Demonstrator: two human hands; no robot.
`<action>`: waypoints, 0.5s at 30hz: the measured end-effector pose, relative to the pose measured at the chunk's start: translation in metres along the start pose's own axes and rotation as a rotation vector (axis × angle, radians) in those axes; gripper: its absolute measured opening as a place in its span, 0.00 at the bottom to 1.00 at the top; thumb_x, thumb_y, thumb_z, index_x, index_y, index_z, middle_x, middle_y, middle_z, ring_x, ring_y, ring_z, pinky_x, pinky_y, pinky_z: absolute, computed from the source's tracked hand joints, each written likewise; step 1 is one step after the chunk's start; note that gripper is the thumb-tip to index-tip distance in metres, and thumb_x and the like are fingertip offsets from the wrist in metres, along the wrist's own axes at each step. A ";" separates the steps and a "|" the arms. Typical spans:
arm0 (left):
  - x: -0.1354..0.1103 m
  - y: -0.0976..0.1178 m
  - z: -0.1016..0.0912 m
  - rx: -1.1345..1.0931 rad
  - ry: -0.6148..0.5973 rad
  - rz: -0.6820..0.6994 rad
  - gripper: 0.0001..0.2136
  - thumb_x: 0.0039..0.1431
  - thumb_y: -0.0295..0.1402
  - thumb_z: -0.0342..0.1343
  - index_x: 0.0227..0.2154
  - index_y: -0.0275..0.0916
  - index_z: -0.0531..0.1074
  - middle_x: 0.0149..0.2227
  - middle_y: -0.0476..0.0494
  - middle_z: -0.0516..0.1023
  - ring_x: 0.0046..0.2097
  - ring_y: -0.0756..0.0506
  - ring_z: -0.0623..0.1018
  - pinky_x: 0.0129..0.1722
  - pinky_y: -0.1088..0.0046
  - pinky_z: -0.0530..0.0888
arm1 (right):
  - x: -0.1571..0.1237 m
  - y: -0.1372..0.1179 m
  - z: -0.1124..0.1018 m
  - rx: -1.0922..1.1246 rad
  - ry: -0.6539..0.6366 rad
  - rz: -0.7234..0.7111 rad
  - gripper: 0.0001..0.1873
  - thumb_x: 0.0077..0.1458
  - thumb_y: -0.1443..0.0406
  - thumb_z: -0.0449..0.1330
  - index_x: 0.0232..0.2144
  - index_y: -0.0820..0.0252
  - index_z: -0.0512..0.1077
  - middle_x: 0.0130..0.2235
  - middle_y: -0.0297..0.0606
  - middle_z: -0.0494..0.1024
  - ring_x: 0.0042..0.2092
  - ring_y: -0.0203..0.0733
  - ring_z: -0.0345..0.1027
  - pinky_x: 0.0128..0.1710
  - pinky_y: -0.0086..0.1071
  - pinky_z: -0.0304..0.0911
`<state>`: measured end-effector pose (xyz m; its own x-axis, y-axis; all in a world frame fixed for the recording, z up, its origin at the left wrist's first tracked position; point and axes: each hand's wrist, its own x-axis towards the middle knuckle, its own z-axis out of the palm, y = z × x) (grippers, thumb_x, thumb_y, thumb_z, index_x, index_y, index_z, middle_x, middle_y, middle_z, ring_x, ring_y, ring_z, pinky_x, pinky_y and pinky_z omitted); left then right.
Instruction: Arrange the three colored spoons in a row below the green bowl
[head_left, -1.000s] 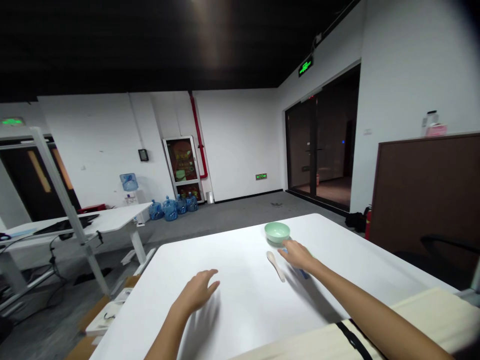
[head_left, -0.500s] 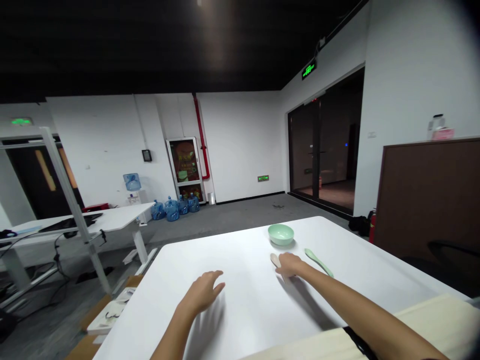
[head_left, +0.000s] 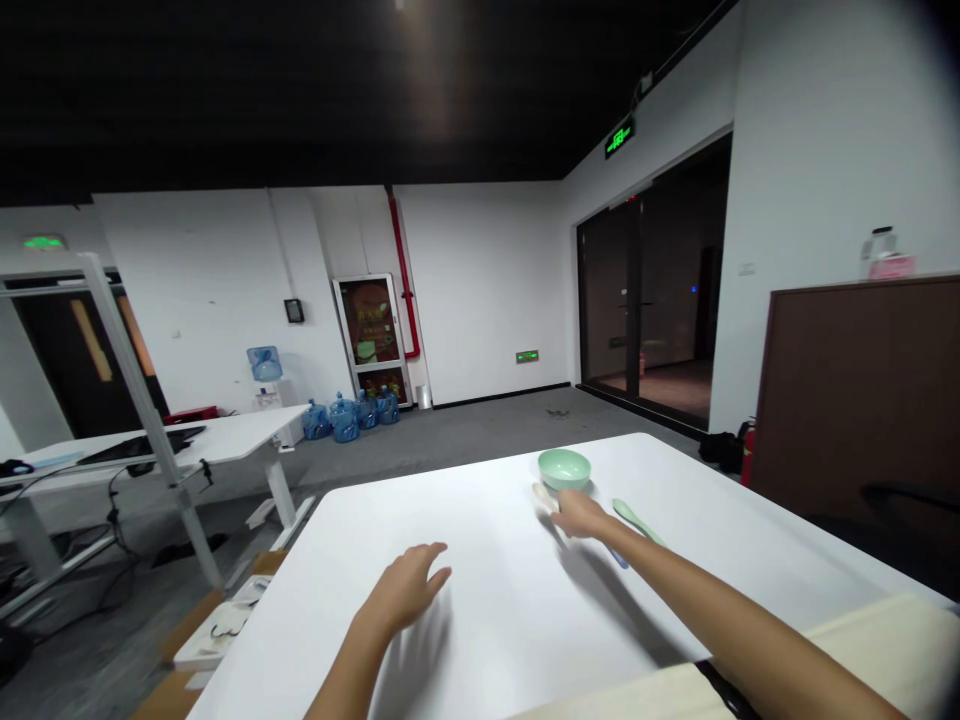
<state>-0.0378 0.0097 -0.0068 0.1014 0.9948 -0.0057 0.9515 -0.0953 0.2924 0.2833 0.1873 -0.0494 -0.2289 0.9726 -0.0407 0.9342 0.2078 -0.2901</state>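
Observation:
My right hand is closed around a pale spoon, whose bowl end sticks out to the left of the fingers. A small blue tip shows below the wrist; whether it belongs to this spoon I cannot tell. Just behind the hand stands a light green bowl. To the right lies a green spoon, partly covered by my forearm. Over the left part of the white table, my left hand hovers with thumb and fingers apart, holding nothing.
Cream cloth lies along the near right edge. A brown cabinet stands to the right. Left of the table are boxes with a white tray and another white desk. Several blue water bottles stand by the wall.
My right hand has moved slightly away from me, toward the bowl, carrying the pale spoon. The blue tip has come into view. My left hand has hardly moved.

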 end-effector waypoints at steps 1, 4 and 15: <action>0.000 0.000 0.000 -0.002 0.002 0.002 0.25 0.64 0.47 0.44 0.60 0.44 0.65 0.61 0.42 0.70 0.62 0.39 0.68 0.59 0.60 0.65 | 0.004 0.000 -0.010 -0.006 0.036 -0.006 0.13 0.54 0.60 0.56 0.31 0.63 0.76 0.35 0.47 0.80 0.37 0.46 0.74 0.32 0.31 0.59; 0.001 -0.001 0.001 -0.003 0.009 -0.001 0.25 0.64 0.47 0.44 0.60 0.44 0.65 0.61 0.43 0.70 0.62 0.39 0.68 0.59 0.61 0.65 | 0.019 0.003 -0.037 -0.040 0.159 0.065 0.15 0.55 0.59 0.55 0.35 0.62 0.77 0.39 0.48 0.80 0.40 0.47 0.74 0.35 0.31 0.59; 0.001 0.001 -0.001 -0.033 0.034 -0.018 0.24 0.64 0.48 0.45 0.59 0.47 0.66 0.60 0.44 0.72 0.60 0.39 0.70 0.59 0.61 0.65 | 0.078 0.045 -0.041 -0.002 0.241 0.258 0.28 0.50 0.49 0.62 0.46 0.64 0.75 0.46 0.55 0.78 0.48 0.54 0.74 0.40 0.36 0.65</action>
<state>-0.0372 0.0108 -0.0054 0.0743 0.9970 0.0211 0.9429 -0.0771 0.3241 0.3183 0.2768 -0.0264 0.0858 0.9897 0.1146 0.9533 -0.0481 -0.2981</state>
